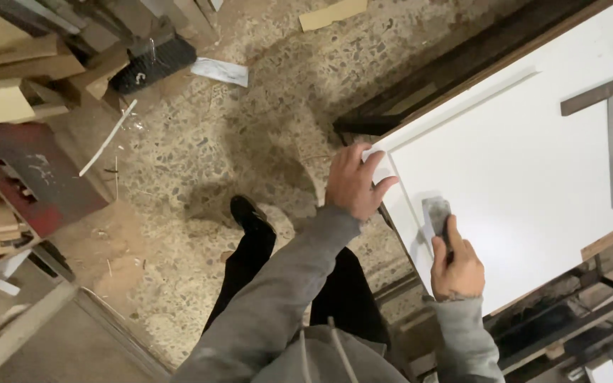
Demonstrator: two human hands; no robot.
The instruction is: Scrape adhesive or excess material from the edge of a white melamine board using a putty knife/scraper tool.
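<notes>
Lying flat on a dark frame [576,323], the white panel [519,184] fills the right of the view, one corner pointing toward the person. A raised moulding line runs just inside its edges.

Sanding block [435,215]: grey, flat on the panel near the lower edge, just inside the moulding line. Right hand [455,268] is on it, forefinger stretched along its top, remaining fingers curled at its sides.

Left hand [354,183]: fingers spread, laid over the panel's near corner, fingertips on the white surface, palm off the edge.

Grey metal square [608,135] lies on the panel, well apart from both hands.

Below: speckled floor [250,142] with dust, black shoe [251,214], grey sleeves. Stacked wood offcuts [15,78] and a brush [154,64] at upper left.
</notes>
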